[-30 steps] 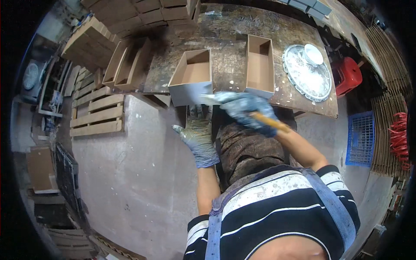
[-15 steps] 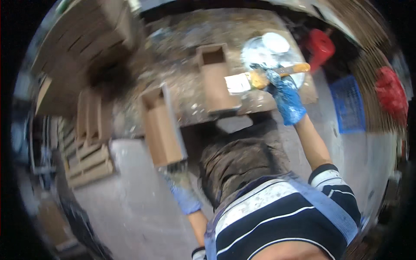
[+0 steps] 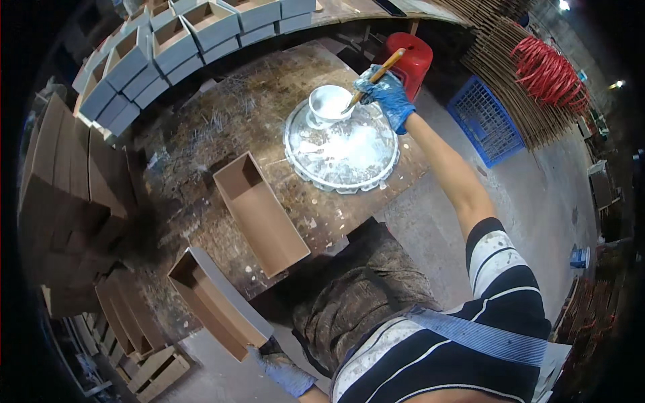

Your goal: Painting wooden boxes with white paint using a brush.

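Observation:
In my right hand [image 3: 388, 97], wearing a blue glove, the fingers wrap round a paintbrush [image 3: 390, 62] with a wooden handle. Its lower end reaches into a small white bowl [image 3: 314, 113], so the bristles are mostly hidden. The bowl stands on a round disc [image 3: 341, 183] smeared with white. My left hand [image 3: 285, 371], also gloved, grips the near end of a long open box [image 3: 235, 285], brown inside and pale outside. That box lies slanted over the worktable's front left edge. A second brown open box [image 3: 263, 218] rests on the table to its right.
Stained worktable [image 3: 195, 158]. Pale open boxes [image 3: 175, 43] are stacked along the far left. Brown boxes [image 3: 67, 181] pile up at left, above a wooden pallet [image 3: 161, 373]. A red stool [image 3: 411, 59] and a blue crate [image 3: 485, 121] stand beyond the table's right side.
My right hand has moved the brush from beside the second box to the bowl, tipping its handle upright. The view has swung, bringing the stacked pale boxes into sight. My left hand still grips its box.

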A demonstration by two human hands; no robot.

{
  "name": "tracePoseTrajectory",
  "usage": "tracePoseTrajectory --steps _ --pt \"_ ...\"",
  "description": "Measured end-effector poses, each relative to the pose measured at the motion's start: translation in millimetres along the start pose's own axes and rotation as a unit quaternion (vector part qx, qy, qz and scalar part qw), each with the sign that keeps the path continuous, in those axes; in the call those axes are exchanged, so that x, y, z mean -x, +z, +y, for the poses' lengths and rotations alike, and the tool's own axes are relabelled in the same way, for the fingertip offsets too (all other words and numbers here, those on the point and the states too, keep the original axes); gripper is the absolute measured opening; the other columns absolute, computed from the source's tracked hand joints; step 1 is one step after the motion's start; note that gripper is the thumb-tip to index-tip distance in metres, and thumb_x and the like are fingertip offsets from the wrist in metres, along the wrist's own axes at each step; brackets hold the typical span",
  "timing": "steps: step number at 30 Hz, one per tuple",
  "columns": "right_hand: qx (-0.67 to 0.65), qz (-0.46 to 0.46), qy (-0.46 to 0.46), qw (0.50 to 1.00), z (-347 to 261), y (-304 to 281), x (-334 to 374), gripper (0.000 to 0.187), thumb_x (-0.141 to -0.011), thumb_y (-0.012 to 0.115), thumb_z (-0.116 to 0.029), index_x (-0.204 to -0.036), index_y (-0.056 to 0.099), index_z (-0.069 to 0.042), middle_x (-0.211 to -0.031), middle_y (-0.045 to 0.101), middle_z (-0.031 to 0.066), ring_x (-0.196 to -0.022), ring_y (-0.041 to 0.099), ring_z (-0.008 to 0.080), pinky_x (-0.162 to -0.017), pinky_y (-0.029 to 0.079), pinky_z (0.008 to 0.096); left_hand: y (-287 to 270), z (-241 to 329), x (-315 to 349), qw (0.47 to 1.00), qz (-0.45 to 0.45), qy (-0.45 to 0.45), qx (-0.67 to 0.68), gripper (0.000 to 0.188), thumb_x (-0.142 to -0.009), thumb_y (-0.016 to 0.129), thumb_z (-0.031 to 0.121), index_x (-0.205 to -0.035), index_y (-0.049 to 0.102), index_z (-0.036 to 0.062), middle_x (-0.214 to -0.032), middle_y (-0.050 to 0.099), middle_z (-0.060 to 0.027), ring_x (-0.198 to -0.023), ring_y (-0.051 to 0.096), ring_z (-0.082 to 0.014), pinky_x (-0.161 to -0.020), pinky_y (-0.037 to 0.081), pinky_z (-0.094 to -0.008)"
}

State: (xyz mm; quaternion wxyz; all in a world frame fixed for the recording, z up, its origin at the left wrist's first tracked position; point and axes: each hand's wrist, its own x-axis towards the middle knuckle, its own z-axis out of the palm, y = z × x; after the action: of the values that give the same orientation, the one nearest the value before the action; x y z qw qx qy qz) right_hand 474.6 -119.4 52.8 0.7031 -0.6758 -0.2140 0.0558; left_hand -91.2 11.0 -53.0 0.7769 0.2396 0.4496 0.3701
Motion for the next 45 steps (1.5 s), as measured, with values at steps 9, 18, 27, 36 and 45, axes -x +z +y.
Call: tracePoseTrajectory --steps 9,18,27,36,45 --pt "0.091 -0.018 0.042 0.995 26 10 -25 0.027 -0.075 0.064 -0.011 -0.094 0.047 -0.005 -0.079 0.054 0.0016 -0.069 0.054 0.0097 -0.054 0.046 0.0235 18 -7 -28 0.998 0.043 0.005 -0.049 0.053 -0.084 0.049 0.039 -0.120 0.042 0.0006 -0.116 0.049 -0.0133 -0.105 0.047 -0.0248 -0.094 0.035 -0.0368" --pt "0.131 0.008 -0.012 0.991 42 -3 -33 0.016 -0.075 0.063 -0.012 -0.082 0.050 -0.008 -0.068 0.052 0.0010 -0.058 0.050 0.0094 -0.050 0.042 0.0245 27 -12 -37 0.996 0.058 0.003 -0.071 0.054 -0.083 0.050 0.039 -0.120 0.042 0.0012 -0.116 0.049 -0.0135 -0.105 0.048 -0.0251 -0.093 0.036 -0.0367" --pt "0.072 -0.012 0.002 0.997 7 -21 -12 0.015 -0.077 0.062 -0.014 -0.083 0.050 -0.008 -0.076 0.053 0.0020 -0.064 0.053 0.0108 -0.054 0.046 0.0244 28 -14 -33 0.997 0.048 0.017 -0.064 0.055 -0.081 0.052 0.039 -0.121 0.041 0.0018 -0.116 0.049 -0.0138 -0.104 0.049 -0.0253 -0.092 0.038 -0.0366" --pt "-0.005 -0.063 -0.020 0.998 -17 21 56 0.012 -0.081 0.055 -0.013 -0.091 0.055 -0.007 -0.092 0.060 0.0097 -0.078 0.057 0.0189 -0.072 0.047 0.0306 11 18 -18 0.997 0.049 0.045 0.025 0.045 -0.079 0.056 0.029 -0.113 0.047 0.0004 -0.110 0.054 -0.0115 -0.101 0.052 -0.0224 -0.090 0.040 -0.0339" --pt "-0.211 -0.279 0.196 0.916 -28 228 179 0.019 -0.078 0.063 -0.016 -0.091 0.055 -0.005 -0.085 0.059 0.0032 -0.072 0.057 0.0096 -0.057 0.050 0.0215 -33 21 -27 0.996 0.078 0.051 0.016 0.063 -0.074 0.064 0.029 -0.121 0.037 -0.0023 -0.120 0.046 -0.0171 -0.109 0.048 -0.0276 -0.092 0.042 -0.0387"
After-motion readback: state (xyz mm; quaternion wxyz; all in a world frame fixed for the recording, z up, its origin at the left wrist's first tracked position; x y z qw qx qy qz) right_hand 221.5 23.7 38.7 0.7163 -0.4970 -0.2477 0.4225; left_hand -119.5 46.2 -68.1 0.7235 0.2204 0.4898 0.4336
